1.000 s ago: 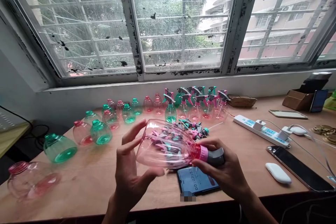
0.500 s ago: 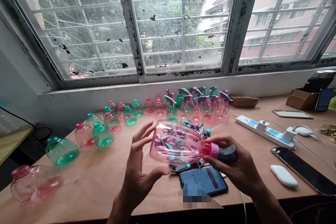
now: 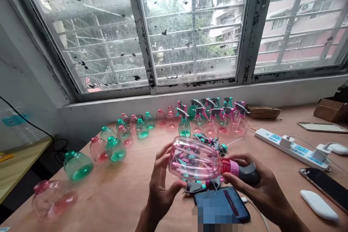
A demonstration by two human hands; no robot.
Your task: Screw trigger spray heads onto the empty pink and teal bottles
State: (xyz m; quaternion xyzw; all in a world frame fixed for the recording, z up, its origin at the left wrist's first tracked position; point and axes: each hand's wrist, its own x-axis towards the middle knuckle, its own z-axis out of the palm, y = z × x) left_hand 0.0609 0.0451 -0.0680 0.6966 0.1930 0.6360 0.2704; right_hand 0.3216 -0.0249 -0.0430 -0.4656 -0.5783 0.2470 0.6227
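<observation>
A clear pink spray bottle lies on its side in the air above the wooden table. My left hand cups its base, thumb under, fingers spread along the side. My right hand is closed round the grey and pink spray head screwed on the bottle's neck. Just behind the bottle lies a heap of loose spray heads. A phone with a lit screen lies under my hands.
Capless pink and green bottles stand in a row along the left. Finished spray bottles cluster by the window wall. A power strip, another phone, a white case and cardboard boxes lie at the right.
My hands and the pink bottle have shifted rightward and slightly down in view, while the camera has turned left and up. Both hands keep their hold on the bottle and spray head.
</observation>
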